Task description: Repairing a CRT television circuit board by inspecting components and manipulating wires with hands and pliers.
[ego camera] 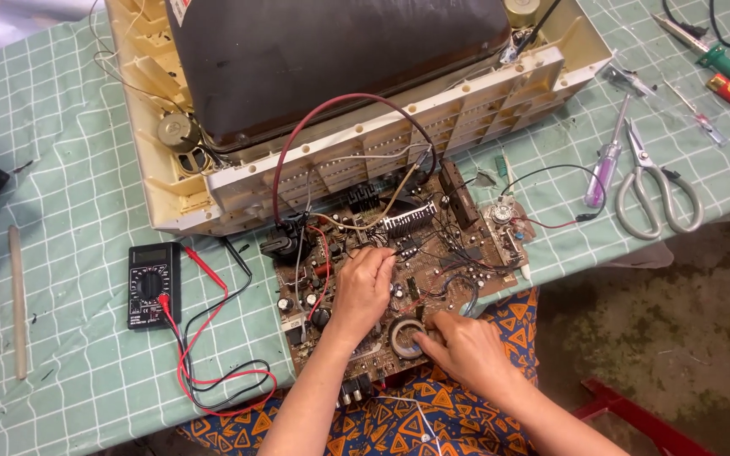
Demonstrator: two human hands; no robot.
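Checked tablecloth [86,211] is carrying an opened television shell [238,173] (board already out); left hand [363,289] is pressing fingers together onto circuit board [433,245], right hand [465,348] is pinching tape roll [405,336], multimeter [153,285] lying untouched.

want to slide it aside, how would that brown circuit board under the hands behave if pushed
The circuit board looks stiff, so it would probably slide as one flat piece. Wires tie it to the television casing, so it would likely tug. It overhangs the table edge and might tip.
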